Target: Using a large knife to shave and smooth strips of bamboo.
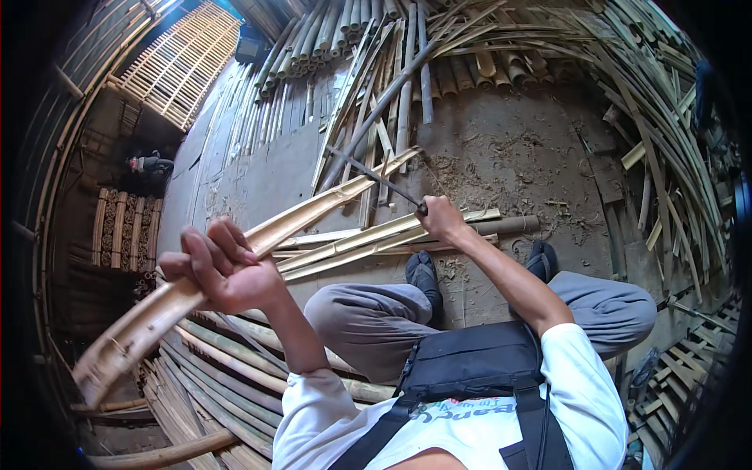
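A long split bamboo length [301, 218], hollow side up, slants from the lower left toward the upper middle. My left hand [227, 266] is closed at it with curled fingers, which partly hide the bamboo. In my closed right hand [442, 218] is the dark handle of a long, thin-bladed knife [392, 184]. Its blade points up and left, crossing the bamboo near its far end. I cannot tell whether the blade touches it. More split bamboo pieces [352, 249] lie below my right hand, in front of my feet.
Whole bamboo poles [337, 35] are stacked at the back. Long thin strips [634, 117] heap along the right. Shavings [513, 149] litter the floor. Beside my left leg lie bamboo lengths [227, 356]. A slatted bamboo panel [180, 66] stands far left. A black bag [474, 356] rests on my lap.
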A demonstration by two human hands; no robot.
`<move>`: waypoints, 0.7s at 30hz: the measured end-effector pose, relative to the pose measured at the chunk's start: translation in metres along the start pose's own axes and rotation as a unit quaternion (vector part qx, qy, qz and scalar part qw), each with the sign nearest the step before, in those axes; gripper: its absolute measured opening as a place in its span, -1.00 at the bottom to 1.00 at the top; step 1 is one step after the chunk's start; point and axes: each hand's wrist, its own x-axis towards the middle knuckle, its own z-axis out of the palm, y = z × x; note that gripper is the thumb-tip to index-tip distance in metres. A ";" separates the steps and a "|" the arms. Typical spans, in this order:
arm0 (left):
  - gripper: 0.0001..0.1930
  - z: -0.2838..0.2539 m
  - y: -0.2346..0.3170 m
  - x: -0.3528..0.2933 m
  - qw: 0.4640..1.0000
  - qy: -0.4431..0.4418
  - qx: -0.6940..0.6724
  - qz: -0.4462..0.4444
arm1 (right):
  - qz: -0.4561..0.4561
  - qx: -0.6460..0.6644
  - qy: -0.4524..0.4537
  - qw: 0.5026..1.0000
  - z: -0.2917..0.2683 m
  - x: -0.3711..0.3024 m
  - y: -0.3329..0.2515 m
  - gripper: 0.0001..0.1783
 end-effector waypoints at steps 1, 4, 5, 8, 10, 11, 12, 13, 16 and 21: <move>-0.66 -0.004 -0.008 -0.003 1.000 0.007 0.007 0.001 | 0.008 0.016 -0.011 1.000 -0.002 0.004 -0.007 -0.71; -0.69 -0.025 -0.012 0.006 1.000 -0.004 0.024 0.008 | 0.029 0.077 -0.080 0.993 -0.007 -0.002 -0.054 -0.76; -0.68 -0.028 -0.009 0.007 1.000 0.002 0.028 0.003 | -0.020 0.076 -0.075 0.994 -0.010 -0.008 -0.064 -0.76; -0.68 -0.017 0.003 0.009 1.000 0.024 0.009 0.000 | -0.033 -0.004 -0.060 0.998 -0.015 -0.003 -0.054 -0.76; -0.69 -0.002 0.009 -0.001 0.999 0.035 -0.002 -0.018 | 0.016 -0.055 -0.034 0.998 -0.006 0.011 0.001 -0.75; -0.68 -0.004 0.001 -0.008 1.000 0.008 -0.022 -0.017 | 0.028 -0.048 -0.043 0.998 -0.007 0.017 0.007 -0.73; -0.66 -0.012 -0.006 -0.013 0.999 -0.023 -0.035 -0.021 | 0.030 -0.048 -0.037 0.998 -0.007 0.024 0.011 -0.73; -0.66 -0.019 -0.009 -0.010 1.000 -0.011 -0.014 -0.015 | 0.045 -0.025 -0.078 0.996 -0.009 0.023 -0.008 -0.74; -0.65 -0.029 -0.003 0.004 0.999 0.040 0.031 -0.007 | -0.039 0.007 -0.099 0.994 -0.020 0.003 -0.059 -0.82; -0.70 -0.029 0.024 0.021 1.000 0.001 0.011 0.000 | -0.006 -0.012 -0.093 0.996 0.004 0.019 -0.009 -0.78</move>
